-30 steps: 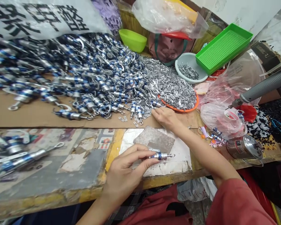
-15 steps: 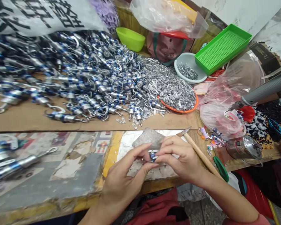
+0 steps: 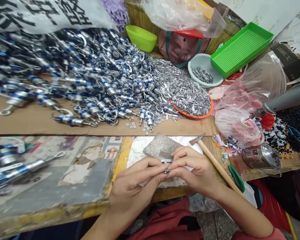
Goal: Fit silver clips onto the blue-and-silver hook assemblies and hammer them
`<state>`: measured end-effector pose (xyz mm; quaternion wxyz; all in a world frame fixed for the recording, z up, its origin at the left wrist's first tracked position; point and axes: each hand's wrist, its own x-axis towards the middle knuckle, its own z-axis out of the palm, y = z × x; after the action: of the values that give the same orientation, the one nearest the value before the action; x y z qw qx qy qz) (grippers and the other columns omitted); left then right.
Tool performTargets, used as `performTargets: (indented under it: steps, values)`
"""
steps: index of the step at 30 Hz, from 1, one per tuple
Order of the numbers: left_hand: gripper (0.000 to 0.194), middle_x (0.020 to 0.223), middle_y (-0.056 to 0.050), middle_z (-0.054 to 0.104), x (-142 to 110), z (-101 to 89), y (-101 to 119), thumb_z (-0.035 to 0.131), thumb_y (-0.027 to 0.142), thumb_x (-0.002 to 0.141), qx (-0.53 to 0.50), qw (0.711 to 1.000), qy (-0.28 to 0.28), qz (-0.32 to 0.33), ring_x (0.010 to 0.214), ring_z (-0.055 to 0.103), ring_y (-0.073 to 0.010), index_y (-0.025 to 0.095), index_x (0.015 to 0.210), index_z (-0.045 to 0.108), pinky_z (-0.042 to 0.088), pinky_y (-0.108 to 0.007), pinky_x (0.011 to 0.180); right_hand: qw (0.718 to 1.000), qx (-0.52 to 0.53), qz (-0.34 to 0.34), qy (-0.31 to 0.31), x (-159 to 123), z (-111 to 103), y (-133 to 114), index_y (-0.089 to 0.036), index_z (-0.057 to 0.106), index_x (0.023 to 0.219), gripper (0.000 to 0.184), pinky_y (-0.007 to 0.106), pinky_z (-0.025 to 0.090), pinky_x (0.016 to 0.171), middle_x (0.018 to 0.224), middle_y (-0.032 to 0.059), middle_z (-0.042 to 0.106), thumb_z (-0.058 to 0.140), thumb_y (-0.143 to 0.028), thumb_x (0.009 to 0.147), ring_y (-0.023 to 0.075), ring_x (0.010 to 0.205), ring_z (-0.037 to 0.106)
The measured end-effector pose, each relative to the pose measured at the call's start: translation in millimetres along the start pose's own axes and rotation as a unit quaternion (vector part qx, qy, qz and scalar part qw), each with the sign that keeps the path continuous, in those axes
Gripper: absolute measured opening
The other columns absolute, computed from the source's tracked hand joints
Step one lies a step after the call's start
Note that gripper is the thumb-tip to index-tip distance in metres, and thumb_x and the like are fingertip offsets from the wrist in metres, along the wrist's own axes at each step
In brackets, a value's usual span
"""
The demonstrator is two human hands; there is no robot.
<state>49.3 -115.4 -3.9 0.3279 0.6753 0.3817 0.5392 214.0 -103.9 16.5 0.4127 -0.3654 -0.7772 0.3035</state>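
Observation:
My left hand point(image 3: 137, 183) and my right hand point(image 3: 195, 168) meet over the near edge of the bench. Between their pinched fingertips is a small blue-and-silver metal fitting point(image 3: 166, 171), mostly covered by the fingers. A pale curved bit of metal shows just above the fingertips. Right behind the hands lies a grey stone block point(image 3: 160, 146) on a white sheet point(image 3: 136, 151). To the right of my right hand rests a hammer point(image 3: 216, 165) with a wooden handle.
Blue-and-silver metal fittings point(image 3: 90, 83) are heaped at the back left, and more lie at the left front. Small holed metal plates point(image 3: 190, 96) fill an orange-rimmed basket point(image 3: 202, 116). A bowl of pins point(image 3: 193, 71), green tray point(image 3: 242, 50) and lidded metal mug point(image 3: 255, 158) stand right.
My left fingers have closed in toward my right fingertips, and the fitting has turned so that less of its blue shows. The whole view has shifted slightly.

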Motion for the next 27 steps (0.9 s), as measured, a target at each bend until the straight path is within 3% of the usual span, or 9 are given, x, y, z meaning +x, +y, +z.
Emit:
performTargets:
  steps: [4,8,14,17,19,21,24,27]
  values:
    - [0.034,0.070,0.004,0.066,-3.4,-2.7,-0.4,0.060,0.000,0.070,-0.005,0.999,-0.004,-0.033,0.058,0.062,-0.0062,0.029,0.082,0.073,0.046,-0.012,0.052,0.999,0.035,0.003,0.006,-4.3,2.5,-4.3,-0.015,0.066,0.075,0.016,0.028,0.052,0.070,0.074,0.0047,0.060,0.060,-0.027,0.083,0.0144,0.077,0.060]
    - [0.028,0.071,0.005,0.067,-4.9,-5.4,2.2,0.064,0.005,0.070,0.022,0.999,-0.002,-0.050,0.061,0.062,-0.0068,0.027,0.086,0.071,0.048,-0.013,0.058,0.998,-0.024,-0.012,0.051,-5.9,-2.2,-7.6,-0.017,0.066,0.083,0.008,0.027,0.052,0.071,0.078,0.0048,0.061,0.059,-0.021,0.084,0.0139,0.079,0.061]
    - [0.030,0.067,0.003,0.068,1.2,-2.8,8.1,0.063,0.008,0.071,0.068,0.997,0.008,-0.027,0.061,0.064,-0.0089,0.025,0.095,0.070,0.050,-0.014,0.061,0.999,-0.038,-0.011,-0.004,-0.1,-3.0,-5.6,-0.012,0.067,0.074,0.019,0.028,0.052,0.068,0.074,0.0065,0.060,0.058,-0.027,0.084,0.0150,0.075,0.061]
    - [0.032,0.069,0.003,0.068,1.2,-3.8,8.9,0.060,0.004,0.071,0.053,0.998,0.007,-0.013,0.059,0.063,-0.0078,0.028,0.089,0.072,0.048,-0.013,0.057,0.999,-0.036,-0.012,-0.005,-0.3,-0.7,-4.6,-0.013,0.066,0.074,0.023,0.028,0.052,0.069,0.073,0.0060,0.060,0.055,-0.029,0.086,0.0143,0.075,0.061]
    - [0.032,0.069,0.004,0.067,-0.6,-5.9,8.4,0.060,0.002,0.070,0.028,0.999,0.002,-0.041,0.058,0.061,-0.0067,0.029,0.082,0.073,0.047,-0.013,0.055,0.999,-0.045,-0.024,0.001,-2.7,-0.6,-3.3,-0.014,0.065,0.082,0.023,0.026,0.052,0.070,0.076,0.0057,0.060,0.055,-0.033,0.086,0.0135,0.077,0.060]
    - [0.028,0.069,0.005,0.066,-2.2,-8.3,7.2,0.063,0.005,0.070,-0.024,0.994,-0.001,-0.107,0.060,0.061,-0.0068,0.030,0.078,0.073,0.046,-0.013,0.056,0.995,-0.079,-0.064,0.007,-6.2,-2.6,-1.4,-0.014,0.062,0.094,0.026,0.025,0.052,0.072,0.084,0.0072,0.062,0.058,-0.036,0.083,0.0139,0.082,0.060]
    - [0.020,0.071,0.005,0.066,-0.6,-11.3,5.3,0.065,0.011,0.072,-0.112,0.973,-0.017,-0.200,0.066,0.062,-0.0087,0.029,0.075,0.072,0.048,-0.014,0.060,0.966,-0.177,-0.187,-0.028,-10.0,-9.2,0.6,-0.013,0.059,0.098,0.016,0.025,0.052,0.074,0.090,0.0082,0.064,0.057,-0.022,0.086,0.0140,0.085,0.061]
    - [0.016,0.070,0.004,0.066,4.8,-13.1,5.5,0.064,0.013,0.073,-0.121,0.966,-0.053,-0.223,0.067,0.062,-0.0091,0.027,0.072,0.071,0.048,-0.015,0.061,0.925,-0.252,-0.275,-0.077,-9.7,-16.8,-1.2,-0.009,0.062,0.094,0.018,0.027,0.053,0.076,0.088,0.0096,0.067,0.044,-0.009,0.088,0.0155,0.085,0.063]
